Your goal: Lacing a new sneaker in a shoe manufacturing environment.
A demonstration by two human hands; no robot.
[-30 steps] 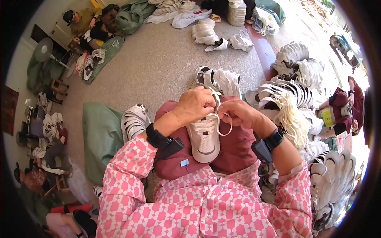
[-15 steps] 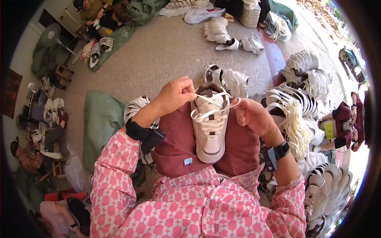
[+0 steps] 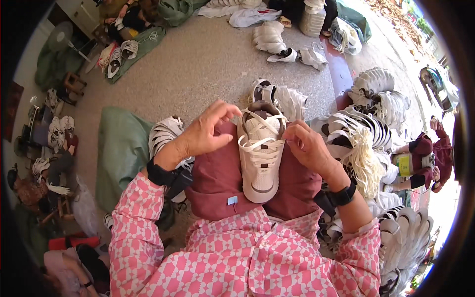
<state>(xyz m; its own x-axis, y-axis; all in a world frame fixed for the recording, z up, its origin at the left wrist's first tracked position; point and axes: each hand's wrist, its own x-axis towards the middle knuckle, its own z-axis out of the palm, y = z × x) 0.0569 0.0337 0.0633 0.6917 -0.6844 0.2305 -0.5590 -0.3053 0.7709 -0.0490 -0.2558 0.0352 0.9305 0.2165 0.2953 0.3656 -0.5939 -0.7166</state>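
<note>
A beige-white sneaker [image 3: 261, 171] rests on my maroon-clad lap [image 3: 213, 183], its toe toward me and its dark collar away. White shoelaces [image 3: 264, 123] criss-cross over its tongue, with a loose loop hanging at the left of the eyelets. My left hand [image 3: 210, 129] is open just left of the shoe's collar, thumb and fingers apart, with no lace in it. Beside the right eyelets, my right hand [image 3: 309, 148] is held with bent fingers apart, its fingertips close to the shoe's edge. I see no lace between them.
Stacked white shoe uppers [image 3: 363, 128] and a bundle of cream laces [image 3: 366, 166] lie at my right. More uppers [image 3: 168, 136] and a green sheet [image 3: 118, 153] are at my left. Another sneaker [image 3: 262, 91] lies beyond my lap. Other people sit around the edges.
Both hands held the lace at the top of the shoe. They have since let go and drawn slightly apart, leaving the laces lying across the tongue.
</note>
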